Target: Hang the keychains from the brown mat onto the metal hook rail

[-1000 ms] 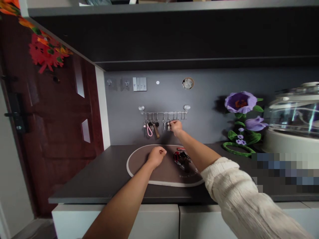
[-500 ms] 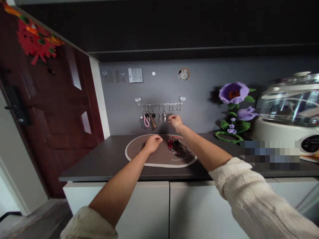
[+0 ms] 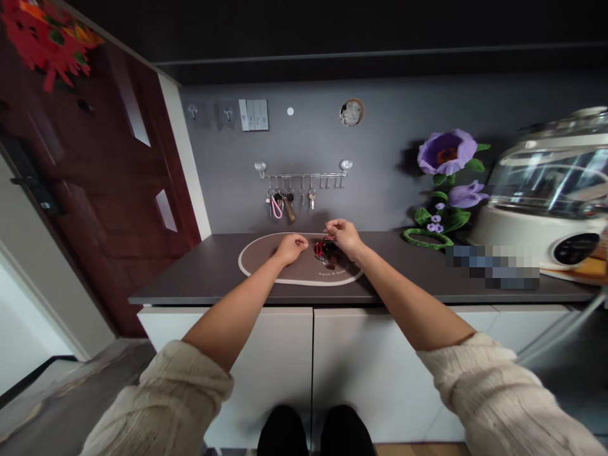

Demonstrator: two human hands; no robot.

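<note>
My left hand (image 3: 291, 249) is closed above the brown mat (image 3: 259, 256), thumb against curled fingers; whatever it may hold is hidden. To its right my right hand (image 3: 346, 236) hovers over the far edge of a small pile of keys (image 3: 327, 258), its fingers bent with a small gap between thumb and forefinger. Nothing shows in that gap. Red and dark pieces make up the pile, partly covered by this hand. Several bunches of keys (image 3: 277, 206) hang from the left and middle hooks of a clear rail (image 3: 323, 175) on the wall.
Purple fabric flowers (image 3: 447, 152) and a white appliance with a clear lid (image 3: 536, 221) stand on the right of the dark counter (image 3: 190, 272). A dark cabinet (image 3: 332, 31) overhangs it. At left is a red-brown door (image 3: 104, 209).
My right hand has come down from beside the hook rail to the keys on the mat. My left hand stays closed over the mat. The view has tilted downward.
</note>
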